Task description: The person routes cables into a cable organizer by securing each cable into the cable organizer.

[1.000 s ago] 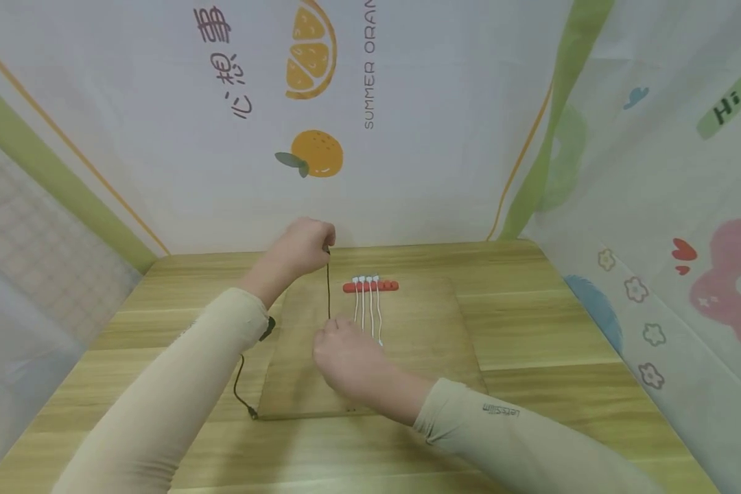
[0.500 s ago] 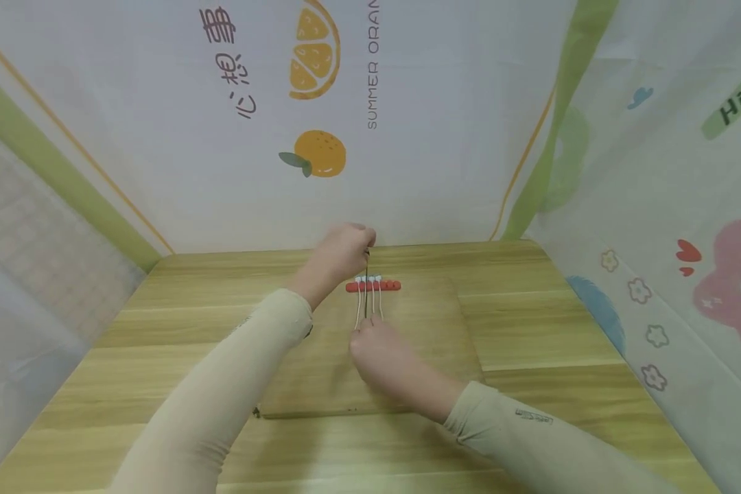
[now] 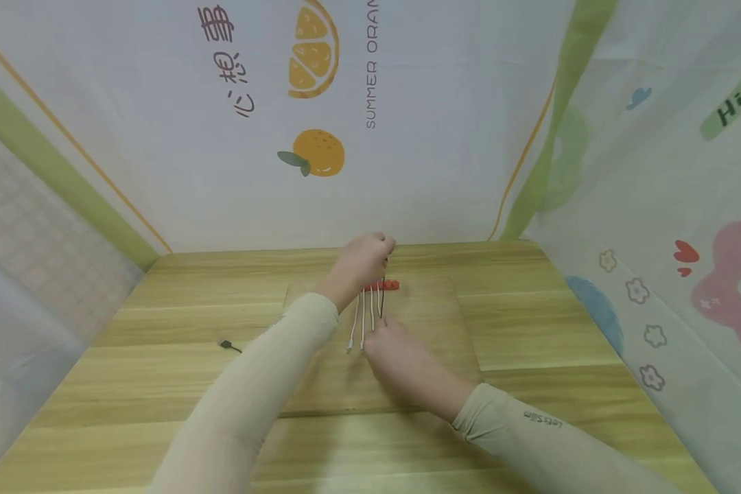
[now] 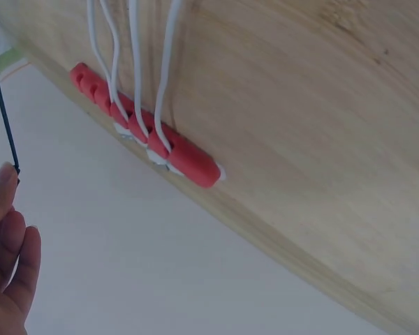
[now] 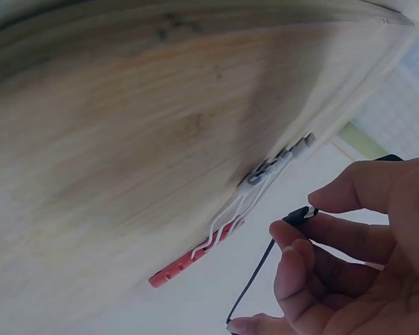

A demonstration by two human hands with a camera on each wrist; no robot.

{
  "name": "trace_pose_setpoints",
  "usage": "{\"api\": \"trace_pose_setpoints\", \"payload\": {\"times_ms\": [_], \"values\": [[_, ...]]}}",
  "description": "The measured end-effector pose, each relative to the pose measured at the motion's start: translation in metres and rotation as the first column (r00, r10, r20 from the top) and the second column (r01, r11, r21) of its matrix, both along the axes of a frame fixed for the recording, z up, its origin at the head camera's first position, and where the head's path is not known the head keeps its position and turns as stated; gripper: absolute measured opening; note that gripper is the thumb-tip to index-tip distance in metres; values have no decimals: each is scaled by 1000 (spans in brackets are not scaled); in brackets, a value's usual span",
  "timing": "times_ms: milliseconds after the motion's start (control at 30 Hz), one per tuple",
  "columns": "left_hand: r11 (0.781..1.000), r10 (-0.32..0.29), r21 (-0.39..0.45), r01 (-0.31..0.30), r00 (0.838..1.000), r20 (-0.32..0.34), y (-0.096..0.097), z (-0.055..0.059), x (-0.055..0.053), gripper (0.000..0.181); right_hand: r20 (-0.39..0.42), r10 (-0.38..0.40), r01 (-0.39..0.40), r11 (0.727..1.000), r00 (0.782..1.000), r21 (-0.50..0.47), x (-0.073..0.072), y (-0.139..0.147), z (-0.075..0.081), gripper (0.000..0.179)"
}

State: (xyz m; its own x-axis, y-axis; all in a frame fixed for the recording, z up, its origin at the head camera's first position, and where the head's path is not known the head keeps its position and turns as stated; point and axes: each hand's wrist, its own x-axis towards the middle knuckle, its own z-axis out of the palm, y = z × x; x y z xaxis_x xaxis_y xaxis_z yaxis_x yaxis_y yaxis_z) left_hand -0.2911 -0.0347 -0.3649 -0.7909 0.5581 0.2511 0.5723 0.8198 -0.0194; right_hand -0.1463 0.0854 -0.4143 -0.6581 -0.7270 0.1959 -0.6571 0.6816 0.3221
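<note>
A thin black cable [image 3: 383,295] runs taut between the two hands. My left hand [image 3: 366,259] pinches it between thumb and finger, over the far edge of the wooden board [image 3: 438,384]. In the right wrist view, my right hand [image 5: 356,244] pinches the cable's small black plug [image 5: 300,215], nearer the body. Below the cable, a red cable holder [image 4: 188,157] with a row of slots lies on the board. Several white cables [image 4: 136,63] sit in its slots; other slots at one end hold none. The left hand and wrist partly cover the holder in the head view.
A black USB plug [image 3: 225,344] lies on the wooden table [image 3: 160,391] left of the board. The white cables' plugs [image 3: 350,345] rest on the board beside the right hand. A printed white cloth [image 3: 420,171] hangs behind the table.
Both hands have moved right with the black cable, from left of the red holder to over its right part. A black plug now shows at the left, where the left sleeve was.
</note>
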Motion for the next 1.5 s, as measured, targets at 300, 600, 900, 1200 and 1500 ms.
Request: {"api": "trace_pose_setpoints", "payload": {"times_ms": [300,600,900,1200,1500], "values": [[999,-9,-52,7,1000,-30,4,-19,-5,33,-18,-19,19,1000,1000,-2,-3,4,-4,8],[996,67,-56,-64,996,54,8,-39,-14,29,51,-56,56,998,997,-14,-9,5,-10,9],[993,120,-25,-118,986,115,10,-49,-22,19,47,-56,57,998,997,-10,-15,8,-15,9],[985,170,16,-175,971,166,15,-48,-29,22,33,-9,9,1000,999,20,-19,14,-18,9],[949,263,87,-304,910,322,23,-45,-38,25,51,1,-2,1000,999,19,-20,18,-17,7]]}}
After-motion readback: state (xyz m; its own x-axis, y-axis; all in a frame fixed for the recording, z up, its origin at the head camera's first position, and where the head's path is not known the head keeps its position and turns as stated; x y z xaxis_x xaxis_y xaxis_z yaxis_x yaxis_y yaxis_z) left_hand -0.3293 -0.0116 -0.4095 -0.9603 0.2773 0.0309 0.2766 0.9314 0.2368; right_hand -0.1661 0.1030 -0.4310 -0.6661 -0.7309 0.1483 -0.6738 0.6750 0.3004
